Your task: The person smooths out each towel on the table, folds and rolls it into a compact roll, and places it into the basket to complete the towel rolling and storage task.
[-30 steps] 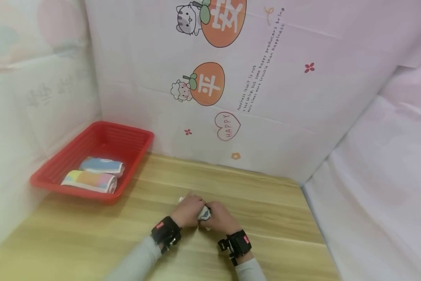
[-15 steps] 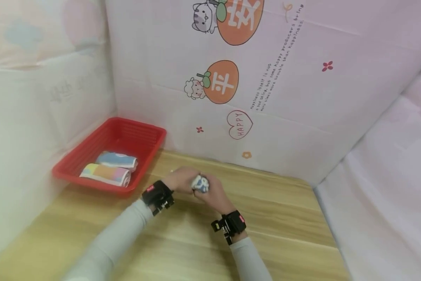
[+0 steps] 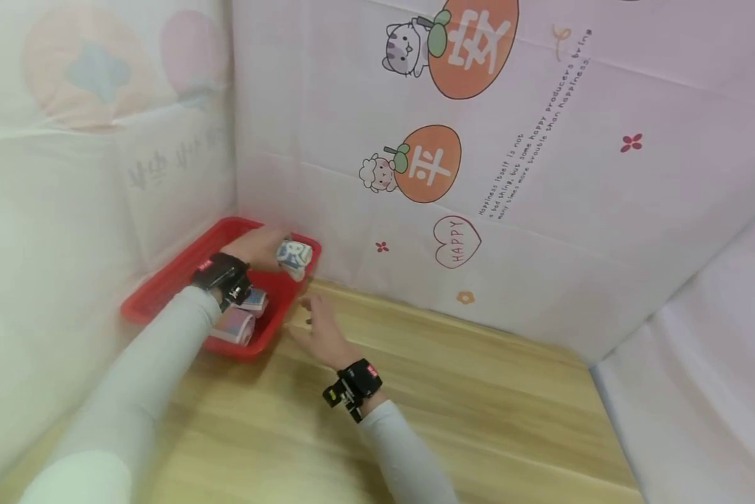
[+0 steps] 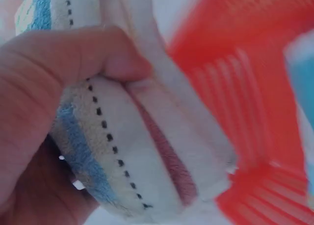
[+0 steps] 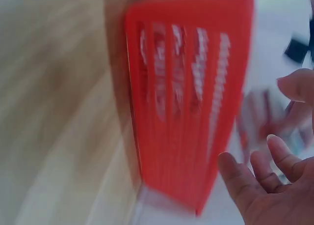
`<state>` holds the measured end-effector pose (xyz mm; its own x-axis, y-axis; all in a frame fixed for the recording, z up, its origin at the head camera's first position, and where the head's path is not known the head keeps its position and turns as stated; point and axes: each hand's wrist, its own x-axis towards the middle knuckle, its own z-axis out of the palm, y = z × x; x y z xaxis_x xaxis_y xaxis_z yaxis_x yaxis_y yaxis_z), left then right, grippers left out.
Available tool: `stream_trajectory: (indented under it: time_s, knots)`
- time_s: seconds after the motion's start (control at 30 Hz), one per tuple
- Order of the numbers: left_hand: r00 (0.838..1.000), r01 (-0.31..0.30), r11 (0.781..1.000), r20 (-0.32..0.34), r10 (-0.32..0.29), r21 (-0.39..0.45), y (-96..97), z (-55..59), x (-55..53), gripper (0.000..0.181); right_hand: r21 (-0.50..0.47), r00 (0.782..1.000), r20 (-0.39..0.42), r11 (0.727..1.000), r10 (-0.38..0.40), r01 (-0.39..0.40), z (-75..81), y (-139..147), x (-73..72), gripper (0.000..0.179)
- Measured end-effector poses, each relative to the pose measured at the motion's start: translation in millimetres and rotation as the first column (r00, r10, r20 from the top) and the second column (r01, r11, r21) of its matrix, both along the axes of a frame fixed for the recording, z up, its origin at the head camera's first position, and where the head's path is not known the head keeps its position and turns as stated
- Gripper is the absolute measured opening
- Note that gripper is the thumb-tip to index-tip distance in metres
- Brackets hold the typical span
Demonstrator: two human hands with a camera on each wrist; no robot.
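My left hand [image 3: 258, 246] grips a rolled towel [image 3: 295, 256] over the far end of the red basket [image 3: 139, 305]. In the left wrist view the thumb presses on the towel [image 4: 110, 151], whose white hem has a dashed dark line, with blue and cream terry beside it and a pink layer inside the fold. Just outside the basket's right side, my right hand [image 3: 321, 332] holds nothing, its fingers spread and slightly bent. Two more rolled towels, a front one [image 3: 234, 326] and one behind it [image 3: 255, 301], lie in the basket, partly hidden by the left wrist.
The basket stands on a wood-grain table [image 3: 466, 413], in the corner between the left and back walls. A printed white sheet [image 3: 327, 203] covers the back wall, with orange fruit drawings and lettering.
Both hands were together around the towel over the table. The left hand has carried it left to the basket; the right hand has let go and opened, following left. The view has shifted left.
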<state>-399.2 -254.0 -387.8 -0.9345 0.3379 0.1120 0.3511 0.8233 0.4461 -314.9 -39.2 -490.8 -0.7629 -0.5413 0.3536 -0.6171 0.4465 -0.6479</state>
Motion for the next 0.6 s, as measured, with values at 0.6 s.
stream_trajectory:
  time_s: [0.6]
  knots:
    - [0.962,-0.142,0.978,0.213,0.173,-0.154,-19.1,-102.1,-33.4,0.060,0.066,0.998,0.046,0.997,-0.033,0.030,1.5,-3,56.7,0.036]
